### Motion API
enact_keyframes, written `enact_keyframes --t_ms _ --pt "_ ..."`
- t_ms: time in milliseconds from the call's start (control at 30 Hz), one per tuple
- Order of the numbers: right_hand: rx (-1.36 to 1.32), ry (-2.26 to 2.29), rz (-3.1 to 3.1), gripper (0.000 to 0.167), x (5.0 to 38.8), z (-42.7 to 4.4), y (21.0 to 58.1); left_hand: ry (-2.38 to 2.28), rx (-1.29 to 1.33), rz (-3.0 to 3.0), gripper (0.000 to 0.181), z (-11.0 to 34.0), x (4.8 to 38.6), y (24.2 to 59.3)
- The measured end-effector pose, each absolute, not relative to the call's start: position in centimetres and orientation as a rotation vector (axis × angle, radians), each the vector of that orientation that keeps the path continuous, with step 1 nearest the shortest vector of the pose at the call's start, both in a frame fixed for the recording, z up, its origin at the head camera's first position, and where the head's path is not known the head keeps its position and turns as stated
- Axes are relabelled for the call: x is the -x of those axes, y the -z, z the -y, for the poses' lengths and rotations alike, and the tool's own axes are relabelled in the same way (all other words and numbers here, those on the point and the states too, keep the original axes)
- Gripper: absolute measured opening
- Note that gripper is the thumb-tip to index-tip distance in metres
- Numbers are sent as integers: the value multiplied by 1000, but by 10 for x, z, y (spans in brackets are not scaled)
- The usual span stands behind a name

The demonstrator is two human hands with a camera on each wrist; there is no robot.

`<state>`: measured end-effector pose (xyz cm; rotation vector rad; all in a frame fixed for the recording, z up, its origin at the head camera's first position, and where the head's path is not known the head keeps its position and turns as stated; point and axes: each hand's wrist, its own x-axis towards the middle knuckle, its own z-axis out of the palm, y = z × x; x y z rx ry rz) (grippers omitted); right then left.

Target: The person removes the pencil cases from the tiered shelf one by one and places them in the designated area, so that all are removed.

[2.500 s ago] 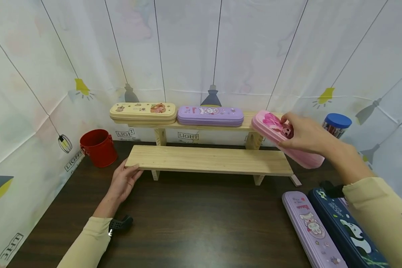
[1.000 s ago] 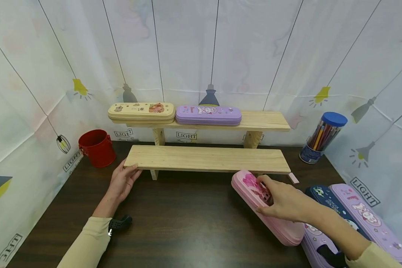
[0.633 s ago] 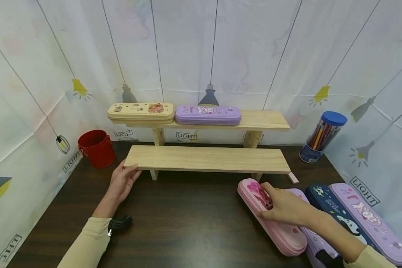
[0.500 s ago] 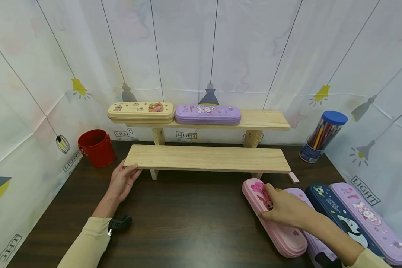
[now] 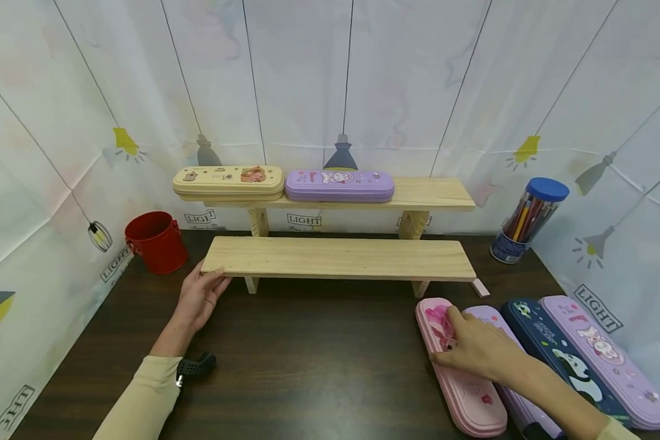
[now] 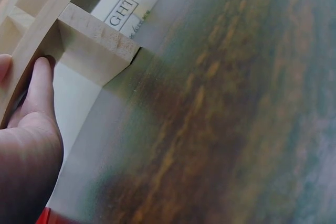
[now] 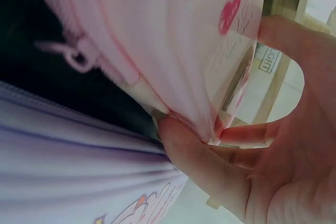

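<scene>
At the right of the table in the head view lies a pink pencil case (image 5: 467,394) with a heart and a pink figure on its lid. My right hand (image 5: 481,345) grips it across its width, fingers and thumb on its two sides; the right wrist view shows its zip pull (image 7: 79,59) too. My left hand (image 5: 198,299) holds the left end of the two-tier wooden shelf's lower board (image 5: 335,258), with one finger beneath it in the left wrist view. A cream pencil case (image 5: 228,182) and a purple pencil case (image 5: 338,185) sit on the upper board (image 5: 431,192).
Beside the pink case, a lilac case (image 5: 519,406), a navy panda case (image 5: 561,360) and another lilac case (image 5: 607,360) lie in a row. A red bucket (image 5: 155,243) stands left, a blue-lidded pen jar (image 5: 528,220) right. A small pale block (image 5: 480,287) is near the shelf's right end.
From over the upper board's right end, the pink pencil case has come down towards me onto the table, then shifted right against the lilac case. My left hand has stayed on the lower board.
</scene>
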<state>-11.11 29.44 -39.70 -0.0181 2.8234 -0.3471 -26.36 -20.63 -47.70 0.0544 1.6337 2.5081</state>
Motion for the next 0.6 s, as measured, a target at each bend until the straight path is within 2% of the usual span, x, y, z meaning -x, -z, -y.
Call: enact_keyframes --t_ms 333,600 --pt "-29 252 -2786 104 109 -301 393 -2508 -59 -1636 72 208 263 478" --pt "0 186 -2831 99 110 -306 390 -2505 -69 -1629 74 206 265 478"
